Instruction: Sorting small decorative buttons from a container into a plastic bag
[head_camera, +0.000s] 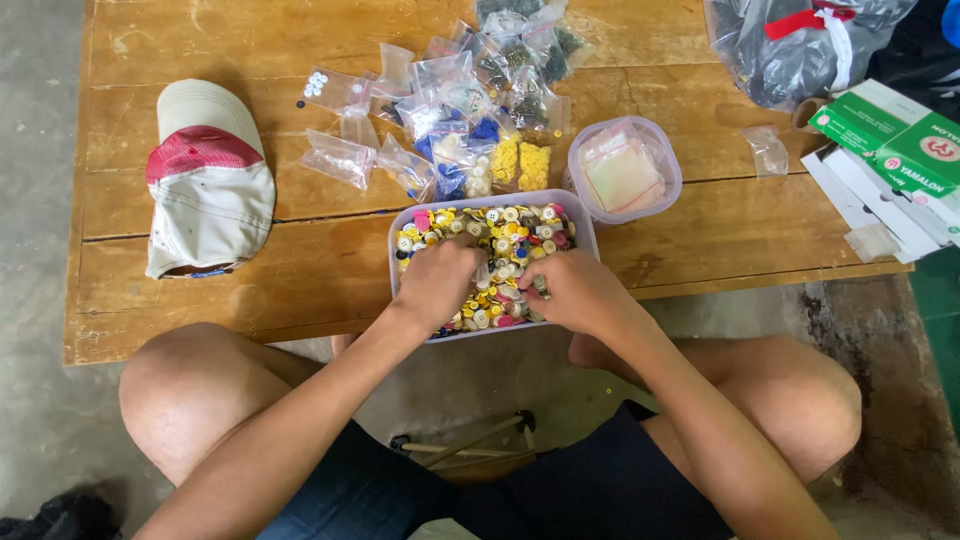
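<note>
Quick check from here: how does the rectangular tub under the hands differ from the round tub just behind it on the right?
The rectangular tub is larger and filled with loose mixed-colour buttons; the round tub is smaller and holds flat clear plastic bags. Both the left hand and right hand are in the rectangular tub; nothing touches the round tub. The rectangular tub overhangs the table edge; the round tub sits further in. Both look pale translucent plastic, lidless.

2 tubs (590, 228), 1 cap (207, 180), 2 hands (437, 283), approx. 3 green boxes (900, 140).

A white-and-red cap (208, 180) lies on the wooden tabletop (700, 230); green boxes (895, 140) sit at its right edge, near a dark plastic bag (790, 50).
</note>
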